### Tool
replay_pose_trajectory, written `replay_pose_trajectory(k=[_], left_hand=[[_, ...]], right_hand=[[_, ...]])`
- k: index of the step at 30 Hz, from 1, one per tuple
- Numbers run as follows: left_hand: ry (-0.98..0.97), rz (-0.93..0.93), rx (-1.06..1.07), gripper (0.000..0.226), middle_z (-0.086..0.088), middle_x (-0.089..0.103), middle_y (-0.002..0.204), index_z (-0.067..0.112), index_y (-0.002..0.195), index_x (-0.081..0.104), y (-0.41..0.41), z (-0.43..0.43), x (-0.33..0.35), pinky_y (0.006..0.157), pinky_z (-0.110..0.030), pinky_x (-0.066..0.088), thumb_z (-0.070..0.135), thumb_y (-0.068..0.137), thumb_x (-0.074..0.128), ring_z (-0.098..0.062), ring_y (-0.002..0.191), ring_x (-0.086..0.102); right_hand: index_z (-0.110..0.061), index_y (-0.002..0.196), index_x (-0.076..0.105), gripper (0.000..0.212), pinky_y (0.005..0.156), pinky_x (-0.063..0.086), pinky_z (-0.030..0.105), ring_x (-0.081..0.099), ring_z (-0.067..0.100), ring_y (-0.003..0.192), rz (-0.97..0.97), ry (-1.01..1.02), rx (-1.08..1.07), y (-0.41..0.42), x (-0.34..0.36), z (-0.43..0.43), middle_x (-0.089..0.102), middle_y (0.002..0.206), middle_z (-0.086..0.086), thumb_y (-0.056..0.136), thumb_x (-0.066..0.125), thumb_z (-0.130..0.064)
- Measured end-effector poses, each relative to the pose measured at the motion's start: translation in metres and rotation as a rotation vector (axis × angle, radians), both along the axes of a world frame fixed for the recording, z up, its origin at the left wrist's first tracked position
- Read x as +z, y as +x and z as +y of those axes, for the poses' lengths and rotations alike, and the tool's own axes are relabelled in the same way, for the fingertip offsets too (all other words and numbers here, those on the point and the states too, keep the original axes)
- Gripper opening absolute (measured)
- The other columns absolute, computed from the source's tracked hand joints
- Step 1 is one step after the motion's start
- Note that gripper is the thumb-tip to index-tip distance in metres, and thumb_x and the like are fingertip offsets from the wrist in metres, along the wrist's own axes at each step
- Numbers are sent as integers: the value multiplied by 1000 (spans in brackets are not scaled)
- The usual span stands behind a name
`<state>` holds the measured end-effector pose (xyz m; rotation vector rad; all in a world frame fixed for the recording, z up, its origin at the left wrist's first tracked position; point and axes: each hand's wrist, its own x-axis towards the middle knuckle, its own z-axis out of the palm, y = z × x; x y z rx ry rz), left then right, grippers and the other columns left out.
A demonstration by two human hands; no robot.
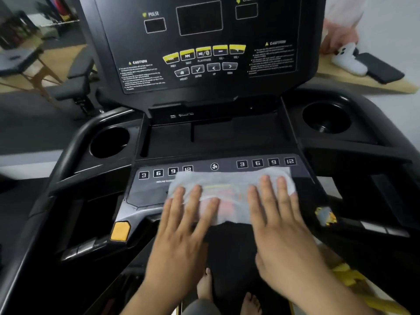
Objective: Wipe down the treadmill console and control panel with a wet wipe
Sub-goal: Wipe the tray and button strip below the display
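Observation:
A white wet wipe (pixel 229 185) lies spread flat across the lower control panel (pixel 150 189) of the black treadmill, covering its middle buttons. My left hand (pixel 184 221) presses on the wipe's left part with straight fingers. My right hand (pixel 279 219) presses flat on its right part. Above the wipe, two rows of numbered keys and a fan button (pixel 214 166) show. The upright console (pixel 200 44) with dark displays and yellow buttons rises behind.
Cup holders sit at left (pixel 110 142) and right (pixel 326 118) of a central tray (pixel 218 135). An orange tab (pixel 120 230) is on the left handle. A wooden board (pixel 368 81) with white and black items lies far right. My bare feet (pixel 227 292) stand on the belt.

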<state>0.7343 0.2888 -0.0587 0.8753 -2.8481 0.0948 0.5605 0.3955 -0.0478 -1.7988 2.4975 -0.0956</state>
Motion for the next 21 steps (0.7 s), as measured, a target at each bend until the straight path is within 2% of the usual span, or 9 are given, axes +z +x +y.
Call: replay_pose_trajectory(k=[2, 4, 6, 9, 13, 16, 18, 20, 21], left_hand=[[-42, 47, 53, 70, -20, 26, 160, 11, 147, 45, 28, -11, -9, 115, -59, 27, 18, 79, 57, -44, 148, 20], [-53, 90, 121, 64, -21, 26, 160, 11, 149, 40, 54, -17, -17, 118, -57, 23, 23, 87, 49, -42, 148, 21], [-28, 72, 212, 79, -19, 24, 161, 11, 152, 31, 73, -19, -23, 118, -54, 20, 31, 79, 53, -39, 149, 21], [7, 121, 359, 77, -22, 27, 159, 6, 150, 30, 96, -23, -31, 113, -55, 23, 36, 81, 47, -39, 146, 25], [9, 177, 424, 65, -22, 32, 155, 2, 148, 30, 115, -26, -35, 120, -49, 11, 46, 101, 26, -33, 151, 13], [1, 166, 363, 77, -18, 26, 160, 0, 149, 29, 104, -32, -29, 121, -47, 9, 27, 80, 51, -26, 153, 10], [2, 103, 285, 91, -22, 26, 158, -1, 149, 28, 86, -40, -24, 119, -52, 12, 21, 67, 61, -34, 151, 15], [-3, 68, 199, 79, -30, 29, 155, -4, 145, 34, 58, -47, -13, 118, -56, 18, 16, 70, 52, -44, 147, 22], [21, 41, 169, 74, -35, 30, 153, -5, 143, 37, 41, -50, -5, 116, -58, 22, 15, 73, 47, -48, 145, 23]], right_hand=[[4, 146, 35, 122, 108, 15, 59, 18, 55, 142, -18, -25, 67, 18, 5, -17, 24, 154, 32, 34, 82, -10], [4, 151, 18, 118, 111, 2, 59, 1, 55, 144, -22, -32, 141, 37, 11, -35, 6, 157, 34, 52, 79, -12], [0, 151, -7, 97, 108, -17, 58, -25, 53, 140, 8, -48, 256, 56, 12, -51, -22, 154, 32, 78, 55, -14], [-1, 152, -6, 74, 108, -21, 62, -31, 55, 135, 33, -32, 365, 89, 7, -73, -25, 151, 34, 88, 25, -20], [-4, 151, 29, 66, 114, -5, 67, -10, 55, 143, 30, 38, 488, 124, -16, -96, 7, 157, 32, 91, 44, -29], [-11, 145, 44, 64, 111, 5, 70, 11, 46, 146, 0, 5, 490, 116, -9, -102, 31, 156, 20, 86, 42, -35], [-11, 151, 34, 76, 106, 4, 76, 6, 41, 148, 5, -5, 410, 94, 6, -99, 20, 161, 19, 80, 44, -35], [-13, 156, -4, 103, 101, -8, 80, -22, 40, 146, 40, 35, 323, 64, 14, -90, -19, 161, 17, 78, 61, -34], [-13, 155, -6, 121, 99, -6, 83, -21, 40, 146, 53, 77, 246, 49, 19, -83, -21, 161, 17, 69, 75, -39]])
